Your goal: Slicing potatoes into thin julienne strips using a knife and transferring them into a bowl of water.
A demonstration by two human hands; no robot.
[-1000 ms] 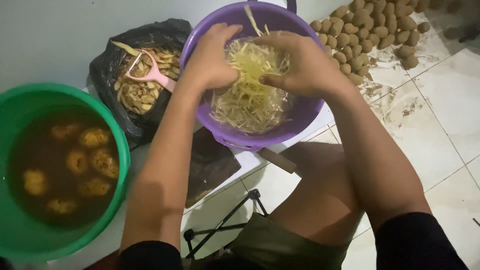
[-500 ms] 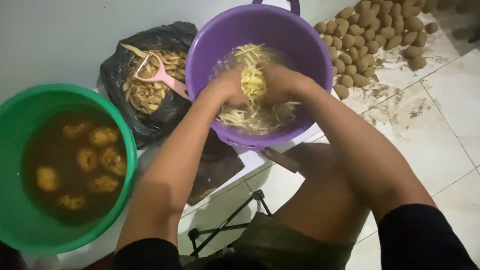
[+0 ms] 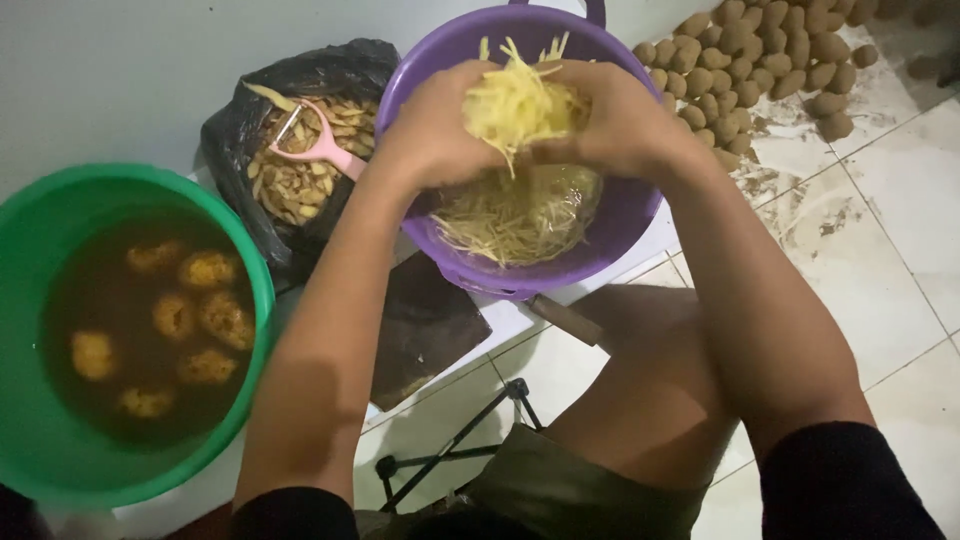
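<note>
Both hands, left hand (image 3: pixel 435 130) and right hand (image 3: pixel 620 120), have risen from the purple basin (image 3: pixel 600 235), fingers now squeezing a clump of potato shreds (image 3: pixel 515 100) above it.

Two basins: one purple (image 3: pixel 620 215), one green (image 3: pixel 30 300). One pink peeler (image 3: pixel 322 147), one black bag (image 3: pixel 300 75), seven peeled potatoes (image 3: pixel 205 270) in water.

Purple basin (image 3: pixel 620 225), pale yellow shreds (image 3: pixel 515 100), green bucket (image 3: pixel 40 440), pink peeler (image 3: pixel 325 148), black bag (image 3: pixel 300 75)
</note>
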